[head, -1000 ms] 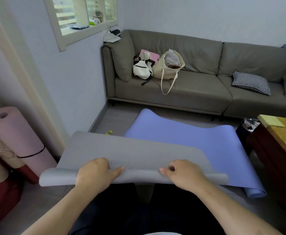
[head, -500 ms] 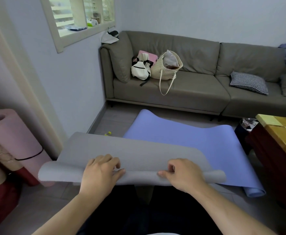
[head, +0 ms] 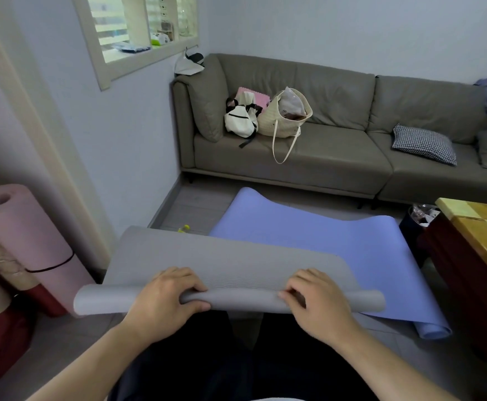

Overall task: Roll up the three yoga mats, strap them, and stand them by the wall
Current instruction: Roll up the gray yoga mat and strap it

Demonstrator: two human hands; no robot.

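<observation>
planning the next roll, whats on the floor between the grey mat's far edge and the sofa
Head view: bare floor tiles and a small yellow-green object lie between grey mat and sofa; the purple mat sits alongside.

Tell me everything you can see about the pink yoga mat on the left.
The pink yoga mat is fully rolled into a thick cylinder of matte foam, its open spiral end facing up. A thin black strap circles its lower part. It stands tilted at the left edge, by the doorframe, with its lower end near a dark red object. Neither hand touches it.
</observation>
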